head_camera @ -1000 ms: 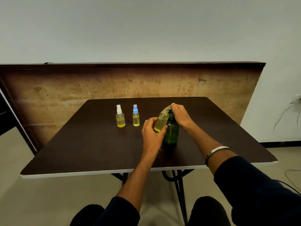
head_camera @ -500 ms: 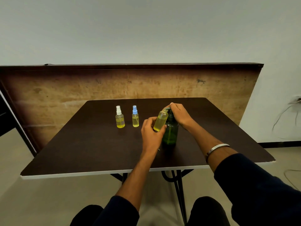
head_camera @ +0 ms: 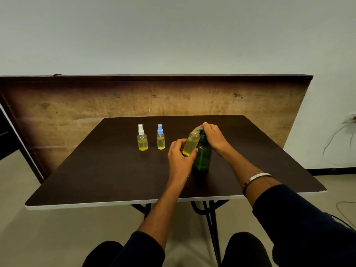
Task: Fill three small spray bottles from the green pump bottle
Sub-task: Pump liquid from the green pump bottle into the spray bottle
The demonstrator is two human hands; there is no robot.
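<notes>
The green pump bottle point(head_camera: 201, 157) stands upright on the dark table point(head_camera: 107, 170). My right hand point(head_camera: 213, 138) sits on its pump head, fingers curled over the top. My left hand point(head_camera: 180, 157) holds an uncapped small bottle point(head_camera: 191, 143) of yellow liquid, tilted, its mouth up at the pump's nozzle. Two other small spray bottles stand further left with yellow liquid inside: one with a white cap point(head_camera: 142, 137), one with a blue cap point(head_camera: 160, 137).
A brown board point(head_camera: 77, 112) leans upright behind the table. The table's white front edge point(head_camera: 96, 204) is near my knees, black legs below. A cable hangs on the wall at right point(head_camera: 339, 135).
Both hands and the bottles stay almost where they were; the view shifts only slightly.
</notes>
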